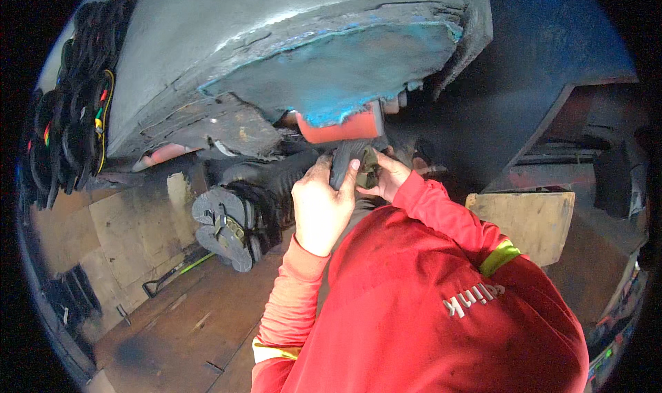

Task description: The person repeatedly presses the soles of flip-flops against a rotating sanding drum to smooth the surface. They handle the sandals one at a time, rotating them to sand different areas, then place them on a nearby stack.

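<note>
My left hand grips a dark grey rubber piece, apparently a sandal sole, with its thumb along the side. My right hand holds the same piece on its other side, beside an olive strap. The piece sits just under a red roller of a worn grey machine; whether they touch I cannot tell. A ragged, blue-dusted grey panel hangs over the roller. Both forearms are in red sleeves with yellow bands.
Stacked grey sandals with patterned straps lie left of my hands. Black straps hang at upper left. A plywood board is at right. Wooden flooring lies below, with a green-handled tool.
</note>
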A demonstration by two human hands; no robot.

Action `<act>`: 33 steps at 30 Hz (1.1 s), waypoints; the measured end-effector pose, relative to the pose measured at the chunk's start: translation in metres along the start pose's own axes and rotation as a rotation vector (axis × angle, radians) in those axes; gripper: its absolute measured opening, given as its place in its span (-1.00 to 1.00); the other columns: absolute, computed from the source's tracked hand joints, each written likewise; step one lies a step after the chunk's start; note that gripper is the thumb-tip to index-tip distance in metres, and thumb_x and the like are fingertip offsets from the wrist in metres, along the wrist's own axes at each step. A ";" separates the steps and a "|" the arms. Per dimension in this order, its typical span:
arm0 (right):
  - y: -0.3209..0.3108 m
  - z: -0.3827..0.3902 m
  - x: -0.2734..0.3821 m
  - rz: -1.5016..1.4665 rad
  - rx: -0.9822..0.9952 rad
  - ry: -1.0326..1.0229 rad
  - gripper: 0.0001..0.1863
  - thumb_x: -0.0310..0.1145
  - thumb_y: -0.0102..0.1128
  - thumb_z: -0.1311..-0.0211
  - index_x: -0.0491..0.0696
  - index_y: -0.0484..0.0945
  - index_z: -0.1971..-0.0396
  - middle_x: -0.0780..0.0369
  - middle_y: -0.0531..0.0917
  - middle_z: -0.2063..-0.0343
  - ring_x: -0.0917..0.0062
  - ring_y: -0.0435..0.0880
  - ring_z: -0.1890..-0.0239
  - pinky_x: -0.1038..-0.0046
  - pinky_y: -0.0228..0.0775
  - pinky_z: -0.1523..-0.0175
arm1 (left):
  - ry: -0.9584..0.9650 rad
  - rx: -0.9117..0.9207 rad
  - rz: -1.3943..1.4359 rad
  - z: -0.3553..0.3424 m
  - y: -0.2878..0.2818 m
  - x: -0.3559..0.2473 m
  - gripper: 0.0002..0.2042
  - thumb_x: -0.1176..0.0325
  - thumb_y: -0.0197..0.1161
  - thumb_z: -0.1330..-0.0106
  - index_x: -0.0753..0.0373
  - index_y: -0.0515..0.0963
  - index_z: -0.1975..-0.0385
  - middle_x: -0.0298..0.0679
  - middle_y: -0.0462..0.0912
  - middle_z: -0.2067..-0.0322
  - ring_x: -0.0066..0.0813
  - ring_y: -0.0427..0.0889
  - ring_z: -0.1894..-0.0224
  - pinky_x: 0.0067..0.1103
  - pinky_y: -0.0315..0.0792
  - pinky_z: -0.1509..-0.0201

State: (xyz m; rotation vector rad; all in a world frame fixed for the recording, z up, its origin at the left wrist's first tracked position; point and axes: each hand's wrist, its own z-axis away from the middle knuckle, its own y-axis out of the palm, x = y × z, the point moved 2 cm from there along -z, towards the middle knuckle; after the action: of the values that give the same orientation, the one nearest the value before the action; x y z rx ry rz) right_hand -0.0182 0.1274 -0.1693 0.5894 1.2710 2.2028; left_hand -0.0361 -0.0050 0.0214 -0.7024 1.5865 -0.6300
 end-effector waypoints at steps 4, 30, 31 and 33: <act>-0.008 0.021 0.005 -0.060 -0.126 -0.005 -0.53 -0.04 0.23 -0.36 0.20 0.48 -0.22 0.31 0.49 -0.18 0.36 0.47 -0.23 -0.02 0.39 -0.28 | -0.018 0.039 -0.006 -0.005 0.023 0.002 -0.68 0.24 0.37 -0.30 0.36 0.52 0.53 0.08 0.55 0.57 0.11 0.54 0.55 -0.24 0.39 0.46; -0.010 0.029 0.026 -0.036 -0.096 -0.032 -0.52 -0.08 0.10 -0.46 0.13 0.40 -0.30 0.28 0.51 -0.20 0.33 0.48 -0.23 -0.01 0.40 -0.26 | -0.099 0.042 0.004 0.001 0.016 -0.019 -0.78 0.36 0.34 -0.27 0.46 0.61 0.37 0.19 0.62 0.47 0.16 0.68 0.39 -0.27 0.53 0.36; -0.010 0.031 0.025 -0.073 -0.169 -0.004 -0.53 -0.09 0.09 -0.46 0.13 0.40 -0.30 0.28 0.51 -0.20 0.32 0.48 -0.23 -0.02 0.40 -0.26 | -0.102 0.075 -0.014 0.000 0.017 -0.019 -0.78 0.36 0.35 -0.27 0.46 0.61 0.38 0.19 0.61 0.47 0.17 0.68 0.40 -0.26 0.53 0.37; -0.006 0.031 0.029 0.006 -0.054 -0.069 -0.53 -0.09 0.09 -0.46 0.11 0.41 -0.29 0.29 0.51 -0.20 0.33 0.49 -0.21 -0.01 0.40 -0.27 | -0.122 0.030 0.037 -0.002 0.018 -0.019 -0.77 0.34 0.38 -0.26 0.43 0.61 0.39 0.14 0.63 0.49 0.09 0.65 0.45 -0.29 0.50 0.38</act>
State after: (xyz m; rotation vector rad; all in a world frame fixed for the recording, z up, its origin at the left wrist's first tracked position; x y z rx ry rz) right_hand -0.0206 0.1684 -0.1570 0.6429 1.1718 2.1948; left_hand -0.0382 0.0206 0.0209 -0.6750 1.4709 -0.5724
